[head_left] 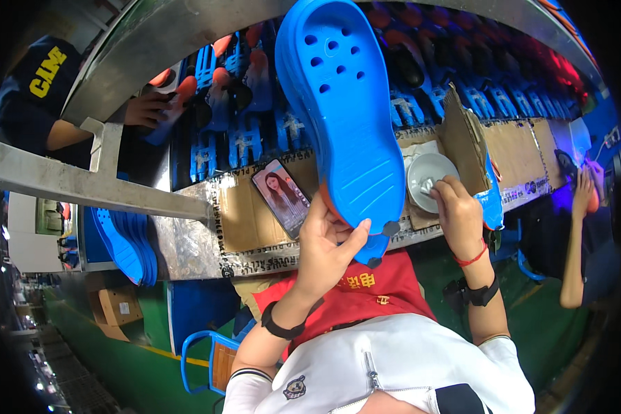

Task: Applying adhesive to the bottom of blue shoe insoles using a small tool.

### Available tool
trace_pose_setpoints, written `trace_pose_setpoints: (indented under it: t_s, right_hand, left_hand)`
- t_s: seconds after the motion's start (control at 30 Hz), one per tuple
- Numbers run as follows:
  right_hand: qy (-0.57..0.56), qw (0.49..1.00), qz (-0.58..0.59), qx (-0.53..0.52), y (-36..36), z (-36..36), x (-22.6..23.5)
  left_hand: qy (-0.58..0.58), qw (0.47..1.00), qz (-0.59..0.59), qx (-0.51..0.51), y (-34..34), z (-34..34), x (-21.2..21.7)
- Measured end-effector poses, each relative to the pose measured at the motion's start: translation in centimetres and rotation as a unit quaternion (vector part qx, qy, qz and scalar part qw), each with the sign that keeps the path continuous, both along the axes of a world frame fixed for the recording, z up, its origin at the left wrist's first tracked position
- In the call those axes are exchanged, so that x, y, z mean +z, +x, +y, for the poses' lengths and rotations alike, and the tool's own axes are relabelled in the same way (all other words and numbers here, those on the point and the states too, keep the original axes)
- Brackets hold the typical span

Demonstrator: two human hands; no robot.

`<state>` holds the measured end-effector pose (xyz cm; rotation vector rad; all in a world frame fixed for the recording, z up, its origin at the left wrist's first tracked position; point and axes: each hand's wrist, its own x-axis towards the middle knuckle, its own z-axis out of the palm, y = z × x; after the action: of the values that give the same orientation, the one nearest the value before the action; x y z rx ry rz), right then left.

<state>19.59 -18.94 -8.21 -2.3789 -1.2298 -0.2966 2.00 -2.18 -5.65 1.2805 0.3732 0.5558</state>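
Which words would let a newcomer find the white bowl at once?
On the long workbench, look for the large blue shoe sole in the left hand. Just right of it, beside an upright cardboard flap, sits the bowl, the right hand at its edge. Unlike the blue sole and brown flap, it is round and white.

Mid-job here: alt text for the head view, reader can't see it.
The person's left hand holds blue shoe soles, the top one perforated, while the right hand is at a white bowl. A lit phone lies on cardboard to the left; shoe parts line the back.
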Motion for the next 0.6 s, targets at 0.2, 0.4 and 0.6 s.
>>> trace_pose_setpoints:
  t_s: [0.2,0.4,0.6]
  right_hand:
    - [0.104,0.994,0.030,0.012,-1.7,-0.2,2.9]
    - [0.187,0.972,0.072,0.126,-4.2,0.4,5.0]
    - [0.174,0.972,0.040,0.153,-4.7,1.3,4.9]
  left_hand:
    - [0.030,0.998,0.008,0.055,0.7,-0.6,-0.2]
    - [0.046,0.994,-0.004,0.104,0.7,-0.9,0.0]
    - [0.075,0.991,0.020,0.105,0.4,-1.3,0.7]
